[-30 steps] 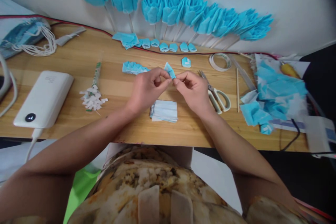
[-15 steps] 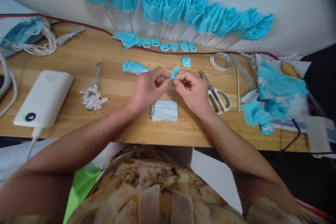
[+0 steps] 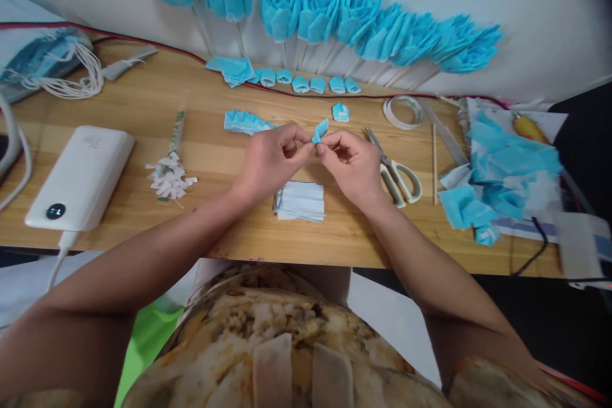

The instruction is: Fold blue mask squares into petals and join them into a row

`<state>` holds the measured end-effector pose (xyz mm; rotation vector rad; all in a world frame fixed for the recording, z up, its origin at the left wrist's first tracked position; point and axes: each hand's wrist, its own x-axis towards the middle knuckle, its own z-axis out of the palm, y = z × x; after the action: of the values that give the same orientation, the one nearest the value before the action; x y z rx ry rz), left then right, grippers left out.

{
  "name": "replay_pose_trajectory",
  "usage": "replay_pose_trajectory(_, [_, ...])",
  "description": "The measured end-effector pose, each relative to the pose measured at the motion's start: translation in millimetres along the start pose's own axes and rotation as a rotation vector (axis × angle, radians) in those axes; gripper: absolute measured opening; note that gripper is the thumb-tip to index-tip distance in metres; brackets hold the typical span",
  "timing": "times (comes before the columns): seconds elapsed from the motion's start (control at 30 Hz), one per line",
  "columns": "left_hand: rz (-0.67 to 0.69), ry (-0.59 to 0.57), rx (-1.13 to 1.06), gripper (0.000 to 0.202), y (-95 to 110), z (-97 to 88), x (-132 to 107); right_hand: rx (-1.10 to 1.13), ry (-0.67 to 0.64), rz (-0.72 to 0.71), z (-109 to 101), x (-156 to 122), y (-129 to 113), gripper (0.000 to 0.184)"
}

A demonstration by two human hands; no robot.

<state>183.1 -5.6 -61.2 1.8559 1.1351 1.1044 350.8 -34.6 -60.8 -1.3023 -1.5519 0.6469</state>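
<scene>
Between my two hands, over the middle of the table, is a small folded piece of blue fabric (image 3: 320, 131). My left hand (image 3: 272, 156) pinches its lower left edge, thumb against forefinger. From the other side my right hand (image 3: 354, 162) pinches it too, the fingertips of both hands nearly meeting. The piece's pointed end sticks up above the fingers; its lower part is hidden. Below the hands lies a stack of pale rectangular sheets (image 3: 300, 201). Behind my left hand runs a row of folded blue pieces (image 3: 246, 122). One more folded blue petal (image 3: 341, 112) lies beyond my right hand.
Scissors (image 3: 394, 169), a tape roll (image 3: 403, 113) and a thin stick (image 3: 435, 164) lie to the right, before a heap of blue scraps (image 3: 514, 153). At left are a white power bank (image 3: 80, 178) and white tape bits (image 3: 171, 176). Blue fabric flowers (image 3: 361, 13) lean on the wall.
Both hands keep their pinch on the folded blue piece with hardly any movement. The whole view has shifted very slightly.
</scene>
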Motion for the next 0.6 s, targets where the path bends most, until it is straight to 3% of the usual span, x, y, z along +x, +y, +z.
replay_pose_trajectory(0.27, [-0.054,0.013,-0.045,0.009,1,-2.3,4,0.085,-0.031,0.126,-5,4,1,0.011])
replay_pose_trajectory(0.4, [-0.100,0.035,-0.103,0.010,3,-7.8,10,0.205,0.012,0.197,-8,8,10,0.014])
replay_pose_trajectory(0.5, [-0.125,0.058,-0.109,0.013,13,-25.1,17,0.300,0.049,0.256,-10,12,16,0.013])
replay_pose_trajectory(0.6, [-0.081,0.048,-0.071,0.012,26,-60.4,20,0.381,0.070,0.309,-12,15,19,0.014])
